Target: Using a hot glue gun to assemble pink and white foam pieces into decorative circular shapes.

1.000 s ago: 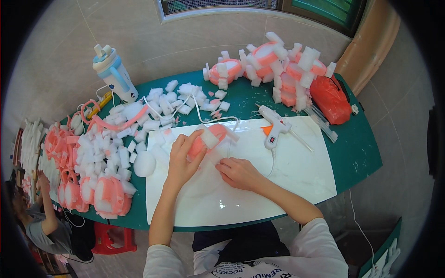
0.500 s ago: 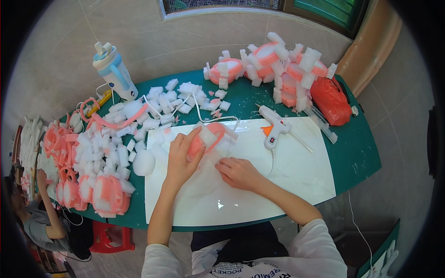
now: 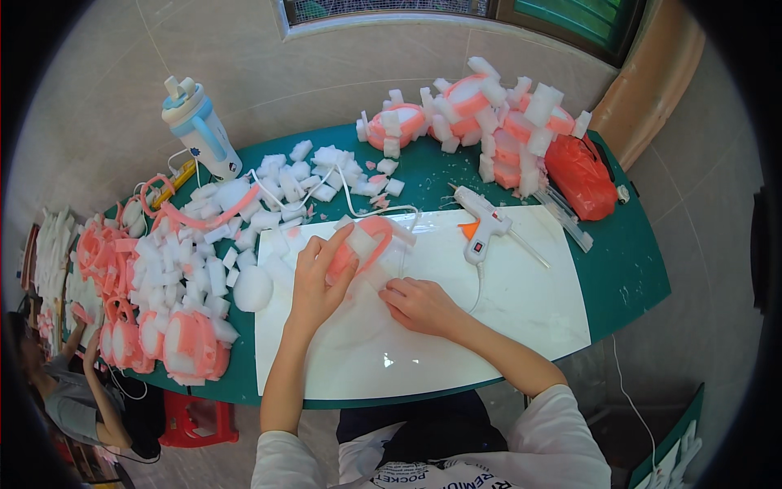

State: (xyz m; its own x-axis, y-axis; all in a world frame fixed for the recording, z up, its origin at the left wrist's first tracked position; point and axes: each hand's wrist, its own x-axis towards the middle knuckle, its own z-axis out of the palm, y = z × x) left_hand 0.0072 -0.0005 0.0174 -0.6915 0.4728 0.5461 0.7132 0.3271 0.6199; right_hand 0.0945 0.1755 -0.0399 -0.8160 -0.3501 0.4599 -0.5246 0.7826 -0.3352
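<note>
Over the white board, my left hand [image 3: 316,277] grips a rounded pink foam piece [image 3: 377,226]. A white foam block [image 3: 361,242] lies against the pink foam, under my fingers. Just to the right and nearer to me, my right hand [image 3: 419,304] rests on the board with its fingers curled together. A pale, see-through patch shows beside those fingertips, but what they hold, if anything, is hidden. Farther right lies a white glue gun [image 3: 484,222] with an orange trigger and a clear glue stick in its back.
White foam blocks [image 3: 195,265] and pink foam pieces [image 3: 189,342] heap up on the left. Assembled pink-and-white pieces [image 3: 468,106] stand at the back, beside a red bag [image 3: 580,179]. A bottle [image 3: 204,130] stands back left. A co-worker [image 3: 81,399] sits far left near a red stool [image 3: 195,420].
My hands and the foam piece are almost where they were. At the far left, the co-worker's arms have shifted, and a pink piece now shows at their hand.
</note>
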